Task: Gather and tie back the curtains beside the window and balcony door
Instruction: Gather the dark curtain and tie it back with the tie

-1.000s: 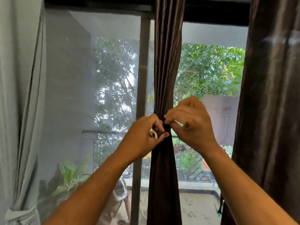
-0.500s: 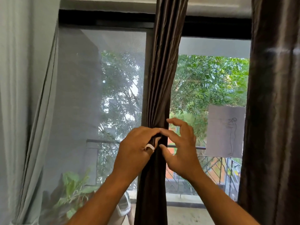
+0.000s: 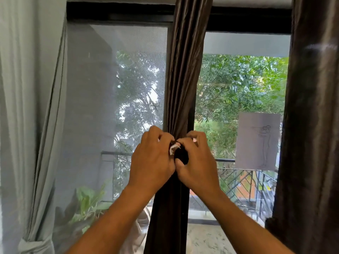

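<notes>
Head view: left hand [image 3: 153,158], right hand [image 3: 195,162] around brown curtain [image 3: 185,79].

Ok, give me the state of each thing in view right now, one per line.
middle brown curtain: gathered into a narrow bunch
left hand: gripping the bunch
right hand: gripping the bunch
white scrap: between both hands
grey curtain: tied back low
right brown curtain: hanging

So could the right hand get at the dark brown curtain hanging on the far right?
Probably yes: the dark brown curtain hangs unobstructed beside the right hand, though that hand grips the gathered middle brown curtain.
</notes>
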